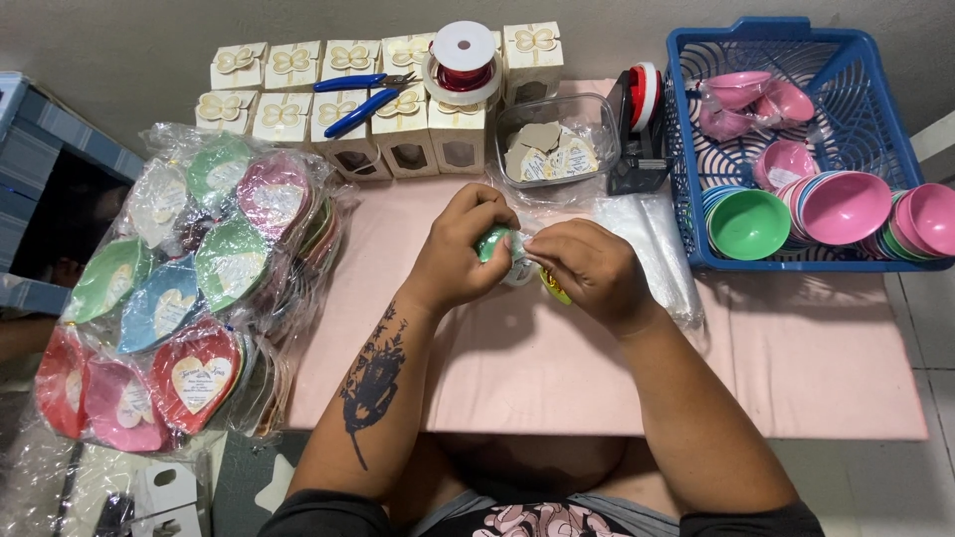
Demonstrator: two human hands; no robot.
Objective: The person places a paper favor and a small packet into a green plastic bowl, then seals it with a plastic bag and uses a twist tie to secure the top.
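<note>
A: Start at the left. What's there?

B: A heap of wrapped heart-shaped dishes [189, 298], green, blue, pink and red, each in clear film with a heart card on top. Beyond them stand cream gift boxes [348, 99] with blue pliers [363, 97] and a red ribbon spool [461, 62] resting on them.

A: And the hands?

B: Both meet over the middle of the pink table cover [816, 368]. The left hand [460, 249] is curled shut around a small green dish [494, 242]; the right hand [587, 268] pinches closed on the same dish's clear wrap, with something yellow showing just beneath it.

A: Which step is that, would you say?

B: I'd judge the dish is being bagged or sealed. The next move likely calls for keeping the film taut while it is closed.

A: How does the dish look?

B: Mostly hidden; only a glossy green edge shows between the fingers.

A: Further right?

B: A clear tub of paper tags [552, 149], a tape dispenser [642, 119], clear bags [662, 249], then a blue basket [856, 70] of unwrapped pink and green bowls [796, 214].
</note>
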